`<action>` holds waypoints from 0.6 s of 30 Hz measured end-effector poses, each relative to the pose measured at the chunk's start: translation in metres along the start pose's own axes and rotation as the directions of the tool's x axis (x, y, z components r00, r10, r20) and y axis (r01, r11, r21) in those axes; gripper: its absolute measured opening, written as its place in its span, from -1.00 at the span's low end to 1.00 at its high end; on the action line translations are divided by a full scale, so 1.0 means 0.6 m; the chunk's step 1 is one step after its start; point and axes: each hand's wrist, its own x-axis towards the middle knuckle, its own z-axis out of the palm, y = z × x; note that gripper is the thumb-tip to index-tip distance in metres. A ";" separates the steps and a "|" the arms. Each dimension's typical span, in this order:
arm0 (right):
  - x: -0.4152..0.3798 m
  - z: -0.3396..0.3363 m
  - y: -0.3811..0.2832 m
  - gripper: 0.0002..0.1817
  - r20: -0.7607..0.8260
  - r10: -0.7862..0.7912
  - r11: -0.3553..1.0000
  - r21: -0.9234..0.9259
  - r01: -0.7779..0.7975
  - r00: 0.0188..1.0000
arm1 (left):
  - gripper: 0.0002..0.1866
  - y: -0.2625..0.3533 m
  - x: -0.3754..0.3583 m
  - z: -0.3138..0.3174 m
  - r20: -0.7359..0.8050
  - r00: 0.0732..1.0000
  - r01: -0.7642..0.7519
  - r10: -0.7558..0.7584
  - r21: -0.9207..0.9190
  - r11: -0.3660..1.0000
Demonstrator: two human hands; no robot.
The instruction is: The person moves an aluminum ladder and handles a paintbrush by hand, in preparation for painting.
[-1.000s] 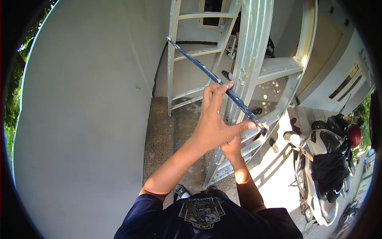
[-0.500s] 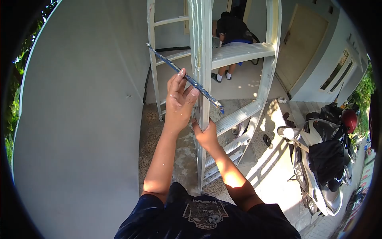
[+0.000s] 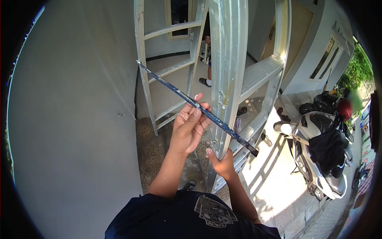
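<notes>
A metal A-frame ladder [image 3: 229, 71] stands upright in front of me, its rails spotted with paint. My left hand [image 3: 190, 125] pinches a dark blue, paint-flecked strap or bar [image 3: 171, 87] between thumb and fingers. This piece slants from the rear ladder leg at upper left down to the right, across the near rail, and its lower right end shows beyond that rail. Lower down, my right hand [image 3: 223, 163] is wrapped round the near rail of the ladder, its thumb on the near side.
A plain grey wall [image 3: 71, 119] fills the left. Behind the ladder, another person's leg and shoe [image 3: 206, 81] show. At the right are a parked motorbike [image 3: 318, 147] with a black cloth, a red helmet [image 3: 344, 109] and footwear [image 3: 266, 139] on the floor.
The ladder looks larger and my view has shifted. The blue piece's right end now reaches past the near rail, lower right. The other person is mostly hidden behind the ladder.
</notes>
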 end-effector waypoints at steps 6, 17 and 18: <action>-0.002 0.008 -0.044 -0.71 -0.058 0.192 0.981 0.042 -0.190 0.980 | -0.63 0.008 0.012 -0.016 0.134 0.989 0.059 -0.067 0.060 0.996; -0.016 -0.005 -0.048 -0.70 -0.101 0.167 0.982 -0.072 -0.174 0.981 | -0.63 -0.004 0.006 -0.006 0.186 0.980 0.071 -0.067 -0.015 0.997; -0.019 -0.008 -0.048 -0.68 -0.093 0.181 0.978 -0.083 -0.189 0.979 | -0.64 -0.002 0.006 -0.005 0.169 0.981 0.096 -0.091 -0.019 0.995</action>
